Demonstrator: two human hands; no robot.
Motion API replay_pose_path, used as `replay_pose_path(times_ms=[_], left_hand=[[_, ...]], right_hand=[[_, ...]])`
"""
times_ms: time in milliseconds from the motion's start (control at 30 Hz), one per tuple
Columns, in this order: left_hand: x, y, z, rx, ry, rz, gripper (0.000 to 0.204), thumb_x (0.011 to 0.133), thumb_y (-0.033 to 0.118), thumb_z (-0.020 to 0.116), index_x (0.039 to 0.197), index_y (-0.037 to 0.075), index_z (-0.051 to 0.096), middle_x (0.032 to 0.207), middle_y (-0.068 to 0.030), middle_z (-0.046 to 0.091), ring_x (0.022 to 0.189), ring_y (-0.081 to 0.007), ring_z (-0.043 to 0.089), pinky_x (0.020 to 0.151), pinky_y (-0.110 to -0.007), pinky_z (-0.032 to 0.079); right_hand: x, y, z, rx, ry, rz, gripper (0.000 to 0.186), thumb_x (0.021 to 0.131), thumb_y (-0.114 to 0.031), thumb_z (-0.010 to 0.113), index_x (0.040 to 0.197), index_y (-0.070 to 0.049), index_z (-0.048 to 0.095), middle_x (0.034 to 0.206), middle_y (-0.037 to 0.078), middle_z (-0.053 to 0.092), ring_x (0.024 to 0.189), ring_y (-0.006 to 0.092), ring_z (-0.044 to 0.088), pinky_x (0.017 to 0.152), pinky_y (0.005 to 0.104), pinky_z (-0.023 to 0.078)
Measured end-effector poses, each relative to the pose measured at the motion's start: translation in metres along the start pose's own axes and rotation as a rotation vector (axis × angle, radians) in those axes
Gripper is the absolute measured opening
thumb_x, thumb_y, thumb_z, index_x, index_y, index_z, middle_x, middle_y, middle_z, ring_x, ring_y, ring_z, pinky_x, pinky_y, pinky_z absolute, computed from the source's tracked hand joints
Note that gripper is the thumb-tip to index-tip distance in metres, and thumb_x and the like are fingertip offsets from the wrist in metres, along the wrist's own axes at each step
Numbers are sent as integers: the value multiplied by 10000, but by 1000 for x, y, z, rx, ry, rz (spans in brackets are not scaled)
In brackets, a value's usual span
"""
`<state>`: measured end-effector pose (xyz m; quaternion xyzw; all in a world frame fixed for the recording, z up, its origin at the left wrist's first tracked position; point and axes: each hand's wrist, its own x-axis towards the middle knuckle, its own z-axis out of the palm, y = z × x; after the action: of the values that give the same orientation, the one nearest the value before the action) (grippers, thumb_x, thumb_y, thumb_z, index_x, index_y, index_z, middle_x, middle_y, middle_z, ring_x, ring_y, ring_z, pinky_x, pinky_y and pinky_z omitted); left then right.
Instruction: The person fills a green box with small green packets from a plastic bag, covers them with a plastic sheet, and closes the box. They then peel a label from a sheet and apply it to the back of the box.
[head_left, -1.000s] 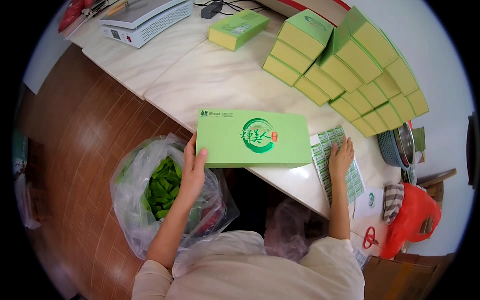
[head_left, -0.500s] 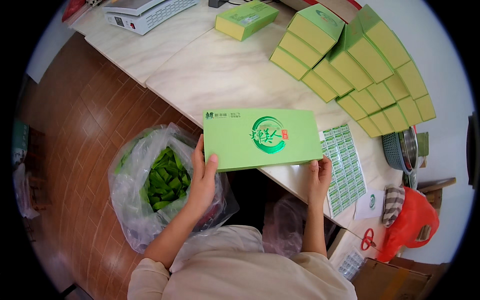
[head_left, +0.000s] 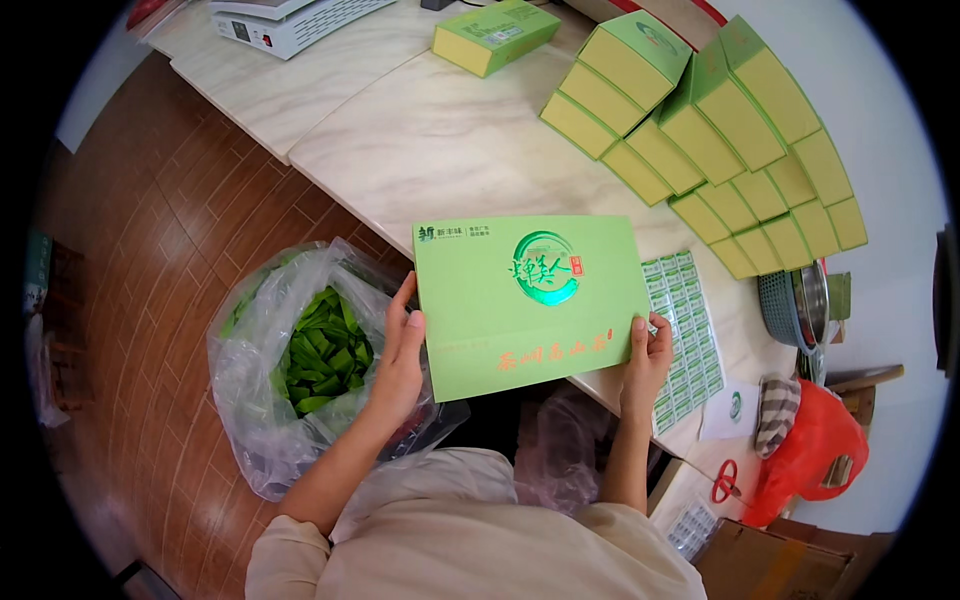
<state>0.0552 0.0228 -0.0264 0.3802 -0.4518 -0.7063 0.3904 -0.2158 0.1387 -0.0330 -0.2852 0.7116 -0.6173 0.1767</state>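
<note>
Between my hands is a light green gift box (head_left: 470,310), held up over the near edge of the table with its printed face tilted up toward me. My left hand (head_left: 402,350) grips its left edge, thumb in front and fingers behind. On the lower right edge, my right hand (head_left: 647,362) holds it with the thumb on the front. The fingers behind the box are partly hidden. A sheet of small green-and-white stickers (head_left: 688,345) lies on the table beside my right hand. Below and left of the box stands a clear plastic bag (head_left: 245,400) with green packets (head_left: 325,350) in it.
Similar green boxes (head_left: 735,120) are stacked at the far right of the marble-patterned table (head_left: 400,150); a single box (head_left: 495,38) lies farther back. A white machine (head_left: 290,28) stands far left. Right are a basket (head_left: 778,308), a red bag (head_left: 820,440), red scissors (head_left: 725,480) and a cardboard box (head_left: 765,560).
The box has tipped so that its front face turns more toward me, showing the lower orange lettering. Both hands keep hold of it, and my right hand has shifted slightly right and down.
</note>
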Motion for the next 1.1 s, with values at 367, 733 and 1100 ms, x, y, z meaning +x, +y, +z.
replay_pose_path(times_ms=[367,733,1100], left_hand=[[41,16,-25,308,-52,327,648,862,69,564,1447,96,287,1448,-110,305,1358,-259,300,1102,-426,254],[67,35,-17,599,-162,449,647,769,38,707,1346,106,422,1321,-106,406,1254,-255,395,1040,-360,326],[107,41,-10,502,32,238,423,943,381,513,975,-36,578,809,-124,598,749,-222,572,730,-335,459]], right_hand=[[4,-43,3,308,70,123,291,931,-177,573,1175,-32,509,987,54,651,788,90,614,695,217,487],[15,-59,11,839,166,144,369,994,-271,320,1213,-24,486,1110,96,589,1034,204,559,904,349,459],[7,-25,51,-639,39,-470,243,891,-2,440,1049,-59,615,1197,105,572,1141,278,441,1010,389,307]])
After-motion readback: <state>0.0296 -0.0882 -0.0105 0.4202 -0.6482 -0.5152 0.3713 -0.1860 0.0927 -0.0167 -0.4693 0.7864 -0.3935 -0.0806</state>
